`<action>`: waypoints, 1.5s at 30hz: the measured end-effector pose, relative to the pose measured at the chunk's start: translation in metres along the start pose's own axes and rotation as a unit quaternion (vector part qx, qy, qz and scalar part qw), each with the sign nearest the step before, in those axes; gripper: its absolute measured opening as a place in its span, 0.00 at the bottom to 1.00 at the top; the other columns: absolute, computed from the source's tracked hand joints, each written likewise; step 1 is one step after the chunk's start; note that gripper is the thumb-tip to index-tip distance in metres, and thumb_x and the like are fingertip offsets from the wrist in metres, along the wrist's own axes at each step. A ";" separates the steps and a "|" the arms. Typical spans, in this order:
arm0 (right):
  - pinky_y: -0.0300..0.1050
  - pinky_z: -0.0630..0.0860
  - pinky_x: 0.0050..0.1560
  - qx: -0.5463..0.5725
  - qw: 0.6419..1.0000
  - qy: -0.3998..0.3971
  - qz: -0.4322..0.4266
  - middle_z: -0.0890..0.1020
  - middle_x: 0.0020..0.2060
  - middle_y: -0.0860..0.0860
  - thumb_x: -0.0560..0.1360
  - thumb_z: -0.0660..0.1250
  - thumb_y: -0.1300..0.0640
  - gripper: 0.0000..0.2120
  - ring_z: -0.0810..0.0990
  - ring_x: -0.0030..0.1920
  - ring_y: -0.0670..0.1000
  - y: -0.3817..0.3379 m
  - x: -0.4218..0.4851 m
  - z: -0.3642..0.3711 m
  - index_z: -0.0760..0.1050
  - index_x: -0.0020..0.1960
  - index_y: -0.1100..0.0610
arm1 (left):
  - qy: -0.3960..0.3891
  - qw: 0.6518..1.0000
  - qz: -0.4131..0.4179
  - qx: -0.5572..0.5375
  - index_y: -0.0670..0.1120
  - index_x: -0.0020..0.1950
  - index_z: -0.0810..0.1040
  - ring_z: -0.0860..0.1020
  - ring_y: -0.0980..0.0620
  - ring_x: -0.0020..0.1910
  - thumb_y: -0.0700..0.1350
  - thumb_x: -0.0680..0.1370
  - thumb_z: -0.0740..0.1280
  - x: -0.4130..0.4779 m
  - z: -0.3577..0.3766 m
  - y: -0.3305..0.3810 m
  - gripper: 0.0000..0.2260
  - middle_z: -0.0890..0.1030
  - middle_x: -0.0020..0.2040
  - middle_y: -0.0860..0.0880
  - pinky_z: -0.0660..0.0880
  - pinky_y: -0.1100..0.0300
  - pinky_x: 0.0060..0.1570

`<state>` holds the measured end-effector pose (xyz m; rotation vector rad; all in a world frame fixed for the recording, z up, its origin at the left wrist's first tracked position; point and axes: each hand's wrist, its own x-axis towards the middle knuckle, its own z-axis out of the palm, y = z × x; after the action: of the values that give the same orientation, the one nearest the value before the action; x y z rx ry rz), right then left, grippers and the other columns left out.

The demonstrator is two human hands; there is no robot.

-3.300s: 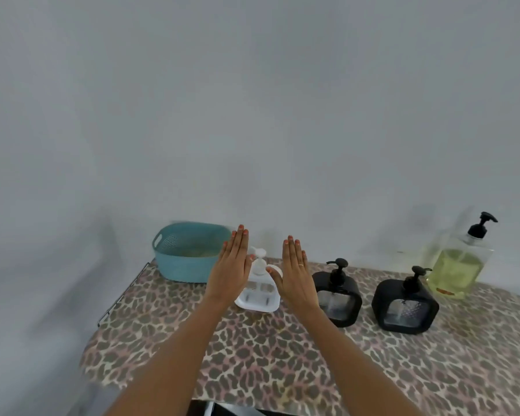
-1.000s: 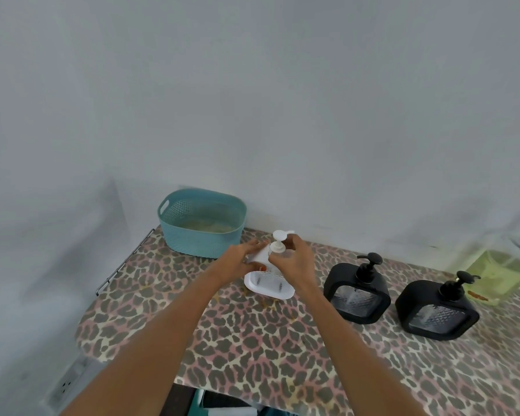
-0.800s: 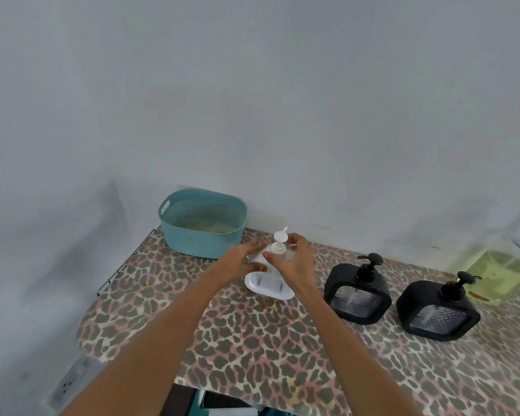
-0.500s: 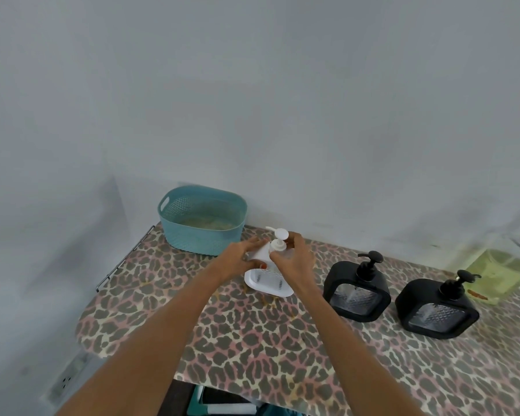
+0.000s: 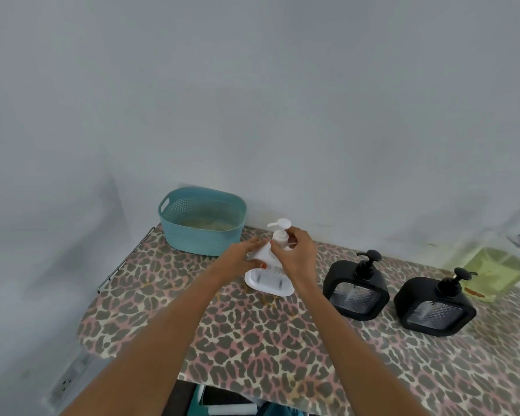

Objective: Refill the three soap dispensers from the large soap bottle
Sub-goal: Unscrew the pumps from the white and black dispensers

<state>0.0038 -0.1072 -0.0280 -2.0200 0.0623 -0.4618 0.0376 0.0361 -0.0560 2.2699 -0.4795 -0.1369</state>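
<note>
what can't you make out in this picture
Head view:
- large soap bottle: pump cut off by the right edge, label blurred.
- white dispenser: left hand and right hand cover its body, hiding any soap level.
- teal basket: contents too blurred to name.

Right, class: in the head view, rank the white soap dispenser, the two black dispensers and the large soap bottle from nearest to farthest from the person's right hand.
1. white soap dispenser, held by the right hand.
2. middle black dispenser, just right of the hand.
3. rightmost black dispenser, further right.
4. large soap bottle, at the far right.
</note>
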 end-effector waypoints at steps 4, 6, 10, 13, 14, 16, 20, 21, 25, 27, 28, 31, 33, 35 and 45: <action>0.27 0.68 0.40 0.008 1.000 0.009 -0.018 0.78 0.45 0.51 0.68 0.71 0.60 0.16 0.74 0.42 0.46 -0.011 0.006 -0.008 0.76 0.56 0.60 | -0.009 1.000 -0.005 0.022 0.46 0.71 0.63 0.65 0.49 0.70 0.43 0.73 0.69 0.001 -0.001 0.001 0.28 0.64 0.72 0.47 0.62 0.57 0.67; 0.22 0.67 0.38 0.004 0.999 0.019 -0.025 0.77 0.44 0.50 0.69 0.71 0.60 0.17 0.74 0.42 0.45 -0.015 0.009 -0.013 0.76 0.56 0.60 | -0.012 0.999 -0.008 0.038 0.46 0.71 0.63 0.65 0.49 0.70 0.43 0.73 0.69 0.002 -0.001 0.002 0.28 0.64 0.72 0.47 0.61 0.57 0.67; 0.26 0.67 0.40 0.007 0.999 0.044 -0.028 0.77 0.44 0.49 0.69 0.71 0.60 0.17 0.74 0.42 0.46 -0.026 0.014 -0.024 0.76 0.56 0.60 | -0.025 0.997 -0.005 0.075 0.46 0.72 0.61 0.65 0.47 0.70 0.44 0.74 0.67 0.001 -0.002 0.005 0.28 0.63 0.73 0.46 0.60 0.57 0.67; 0.30 0.68 0.42 0.020 0.998 0.051 -0.032 0.77 0.45 0.49 0.69 0.71 0.59 0.16 0.75 0.44 0.47 -0.034 0.015 -0.033 0.76 0.56 0.60 | -0.033 0.996 -0.010 0.077 0.45 0.72 0.61 0.68 0.46 0.68 0.43 0.75 0.67 0.000 -0.003 0.009 0.28 0.65 0.72 0.45 0.62 0.58 0.65; 0.28 0.69 0.41 0.026 0.998 0.055 -0.036 0.77 0.45 0.49 0.69 0.71 0.59 0.16 0.75 0.44 0.47 -0.037 0.015 -0.035 0.76 0.56 0.60 | -0.032 0.996 -0.012 0.077 0.45 0.72 0.61 0.68 0.46 0.67 0.43 0.75 0.67 0.000 -0.004 0.010 0.28 0.65 0.71 0.45 0.63 0.58 0.65; 0.24 0.70 0.40 0.032 0.997 0.063 -0.042 0.77 0.45 0.49 0.69 0.72 0.59 0.16 0.75 0.43 0.46 -0.043 0.014 -0.041 0.76 0.56 0.60 | -0.034 0.996 -0.019 0.074 0.45 0.72 0.61 0.69 0.46 0.67 0.43 0.75 0.67 0.000 -0.005 0.011 0.27 0.67 0.71 0.44 0.63 0.58 0.64; 0.21 0.69 0.40 0.045 0.995 0.075 -0.040 0.77 0.44 0.49 0.69 0.72 0.56 0.18 0.74 0.39 0.41 -0.055 0.011 -0.051 0.75 0.57 0.60 | -0.044 0.996 -0.030 0.070 0.45 0.72 0.61 0.71 0.45 0.64 0.43 0.75 0.67 -0.001 -0.006 0.015 0.27 0.70 0.69 0.42 0.65 0.57 0.63; 0.21 0.69 0.39 0.046 0.995 0.078 -0.037 0.78 0.44 0.49 0.69 0.72 0.55 0.19 0.74 0.39 0.40 -0.058 0.008 -0.053 0.75 0.58 0.60 | -0.043 0.996 -0.033 0.066 0.45 0.72 0.61 0.71 0.45 0.64 0.43 0.75 0.67 -0.002 -0.007 0.016 0.27 0.70 0.69 0.42 0.65 0.57 0.63; 0.28 0.72 0.37 0.038 0.998 0.058 -0.004 0.79 0.39 0.46 0.69 0.72 0.51 0.15 0.75 0.37 0.40 -0.056 -0.016 -0.053 0.77 0.53 0.55 | -0.044 0.997 -0.028 0.064 0.44 0.72 0.60 0.73 0.45 0.62 0.42 0.75 0.66 -0.004 -0.008 0.019 0.27 0.71 0.67 0.42 0.66 0.60 0.60; 0.37 0.75 0.38 0.026 0.999 0.031 0.017 0.78 0.33 0.44 0.68 0.73 0.52 0.08 0.76 0.35 0.42 -0.048 -0.031 -0.048 0.76 0.44 0.52 | -0.045 0.996 -0.022 0.071 0.44 0.72 0.60 0.73 0.45 0.62 0.41 0.75 0.66 -0.005 -0.009 0.020 0.27 0.72 0.66 0.42 0.65 0.63 0.58; 0.42 0.76 0.40 0.020 0.999 0.017 0.029 0.79 0.33 0.47 0.68 0.73 0.52 0.07 0.78 0.35 0.46 -0.042 -0.038 -0.044 0.77 0.42 0.53 | -0.044 0.996 -0.020 0.076 0.44 0.72 0.60 0.72 0.46 0.63 0.41 0.75 0.66 -0.005 -0.010 0.020 0.27 0.72 0.67 0.42 0.65 0.62 0.59; 0.40 0.74 0.34 0.002 0.998 -0.010 0.068 0.81 0.33 0.56 0.69 0.73 0.52 0.12 0.77 0.32 0.51 -0.017 -0.058 -0.031 0.79 0.43 0.62 | -0.033 0.997 -0.027 0.069 0.45 0.72 0.62 0.67 0.47 0.68 0.43 0.75 0.67 -0.005 -0.010 0.020 0.27 0.68 0.70 0.44 0.63 0.58 0.65; 0.36 0.68 0.27 0.001 0.996 -0.028 0.090 0.78 0.29 0.53 0.69 0.72 0.52 0.12 0.72 0.27 0.46 0.001 -0.072 -0.021 0.78 0.39 0.62 | -0.031 0.998 -0.028 0.053 0.45 0.71 0.63 0.67 0.46 0.68 0.44 0.74 0.68 -0.005 -0.010 0.019 0.27 0.67 0.70 0.44 0.63 0.56 0.65; 0.33 0.65 0.25 -0.012 0.992 -0.055 0.116 0.77 0.27 0.53 0.70 0.72 0.53 0.13 0.70 0.26 0.44 0.018 -0.082 -0.012 0.77 0.35 0.62 | -0.032 0.998 -0.027 0.042 0.45 0.71 0.63 0.68 0.46 0.68 0.44 0.74 0.68 -0.005 -0.010 0.018 0.27 0.67 0.70 0.44 0.63 0.56 0.65; 0.29 0.60 0.18 -0.099 0.966 -0.145 0.189 0.70 0.20 0.47 0.70 0.72 0.53 0.20 0.67 0.17 0.42 0.049 -0.093 0.018 0.67 0.25 0.55 | -0.037 0.997 -0.031 0.068 0.47 0.72 0.61 0.69 0.46 0.66 0.44 0.74 0.67 -0.005 -0.009 0.016 0.28 0.66 0.71 0.46 0.65 0.55 0.64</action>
<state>-0.0688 -0.0932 -0.1052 -2.1860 0.3194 0.0875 0.0310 0.0346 -0.0383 2.4208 -0.4700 -0.2253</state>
